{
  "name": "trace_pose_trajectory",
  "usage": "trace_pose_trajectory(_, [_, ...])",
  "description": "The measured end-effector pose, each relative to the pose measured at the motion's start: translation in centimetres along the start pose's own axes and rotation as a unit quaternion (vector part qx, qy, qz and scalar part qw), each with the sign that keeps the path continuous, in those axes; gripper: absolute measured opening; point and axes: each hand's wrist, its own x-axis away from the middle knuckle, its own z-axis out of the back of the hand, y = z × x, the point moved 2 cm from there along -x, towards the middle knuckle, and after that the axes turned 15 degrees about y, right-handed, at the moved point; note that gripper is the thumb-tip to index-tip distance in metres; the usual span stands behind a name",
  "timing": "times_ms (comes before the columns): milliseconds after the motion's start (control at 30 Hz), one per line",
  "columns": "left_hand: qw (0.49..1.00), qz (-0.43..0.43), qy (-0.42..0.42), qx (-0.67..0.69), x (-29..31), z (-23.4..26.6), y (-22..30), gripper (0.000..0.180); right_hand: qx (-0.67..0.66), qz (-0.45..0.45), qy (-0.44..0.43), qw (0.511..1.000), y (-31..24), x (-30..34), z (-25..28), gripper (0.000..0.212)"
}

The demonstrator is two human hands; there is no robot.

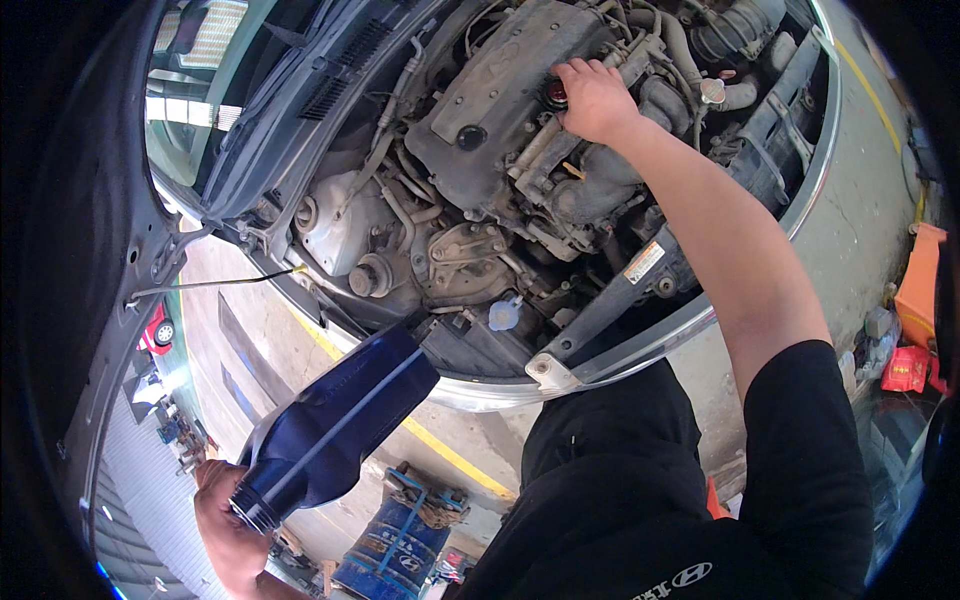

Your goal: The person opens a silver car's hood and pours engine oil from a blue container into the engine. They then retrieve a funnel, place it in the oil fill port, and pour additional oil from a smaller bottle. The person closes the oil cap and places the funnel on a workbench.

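My left hand (225, 525) is at the lower left, closed around the threaded neck end of a dark blue plastic oil bottle (335, 420). A lighter stripe runs along the bottle, which lies slanted with its broad base toward the car's front corner. My right hand (600, 100) reaches over the engine, its fingers and thumb pinched around a small round cap with red on it (556, 93). Close by is the dusty engine cover (510, 70), with a dark round opening (470, 137) near its end. My fingers partly hide the cap.
Nearby in the engine bay are a pale blue reservoir cap (506, 313), a metal radiator cap (712, 91) and a yellow dipstick handle (573, 171). The raised hood (75, 250) stands at left, held by a thin prop rod (215, 284). A blue drum (390, 545) is on the floor behind.
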Motion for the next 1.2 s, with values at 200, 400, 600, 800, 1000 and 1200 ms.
trace_pose_trajectory(200, [0.995, 0.043, 0.080, 0.042, 0.8, -1.2, -0.7, 0.030, -0.036, 0.005, 0.027, 0.999, -0.7, 0.0, 1.4, 0.079])
trace_pose_trajectory(400, [0.990, 0.075, 0.092, 0.080, 1.7, -1.4, -2.6, 0.034, -0.136, 0.041, 0.047, 0.989, -4.5, 0.2, 2.4, 0.089])
trace_pose_trajectory(600, [0.991, 0.097, 0.074, 0.058, 3.6, -0.7, -5.0, 0.030, -0.129, 0.127, 0.012, 0.983, -10.1, -1.1, 2.1, 0.089])
trace_pose_trajectory(800, [0.953, 0.243, 0.145, 0.103, 10.4, -0.5, -8.8, 0.045, -0.016, 0.207, -0.136, 0.969, -14.4, -2.8, 0.1, 0.062])
trace_pose_trajectory(1000, [0.814, 0.410, 0.219, 0.348, 18.2, -3.3, -14.5, 0.072, 0.030, 0.372, -0.141, 0.917, -15.6, -3.0, -0.9, 0.049])
trace_pose_trajectory(1200, [0.838, 0.544, 0.042, 0.007, 24.4, -7.5, -13.5, 0.051, 0.102, 0.378, -0.207, 0.896, -17.5, -3.9, -0.8, 0.047])
